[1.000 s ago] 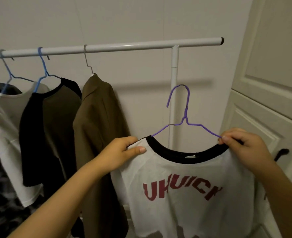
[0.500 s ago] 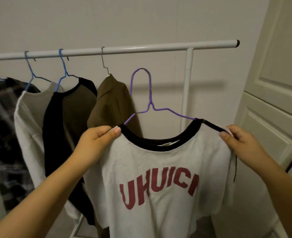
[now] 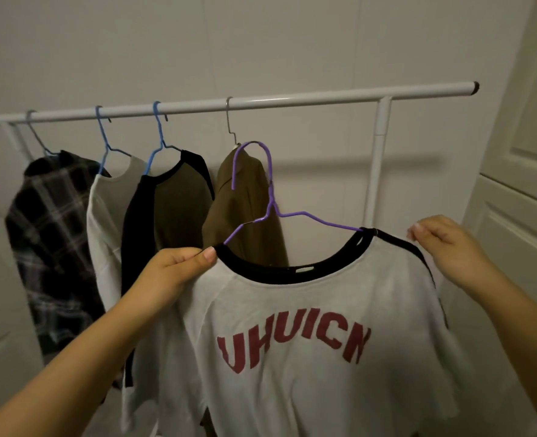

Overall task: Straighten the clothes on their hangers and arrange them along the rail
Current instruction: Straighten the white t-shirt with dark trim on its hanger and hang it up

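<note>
A white T-shirt [image 3: 308,310] with a black collar and red letters hangs on a purple hanger [image 3: 271,200], held in the air below the white rail [image 3: 308,100]. The hanger's hook is off the rail, in front of the brown jacket [image 3: 245,216]. My left hand [image 3: 172,272] pinches the shirt's left shoulder at the collar. My right hand [image 3: 447,247] holds the right shoulder at its black strip. On the rail hang a plaid shirt [image 3: 49,234], a cream shirt [image 3: 106,209], an olive-and-black shirt [image 3: 172,203] and the jacket.
A white upright post [image 3: 376,171] drops from the rail near its right end. The rail is bare between the jacket's metal hook [image 3: 229,121] and the post. White panelled doors [image 3: 519,216] stand close on the right, a plain wall behind.
Both hands have carried the white T-shirt and its purple hanger up and to the left, from in front of the post to in front of the brown jacket. More of the rail's left end shows.
</note>
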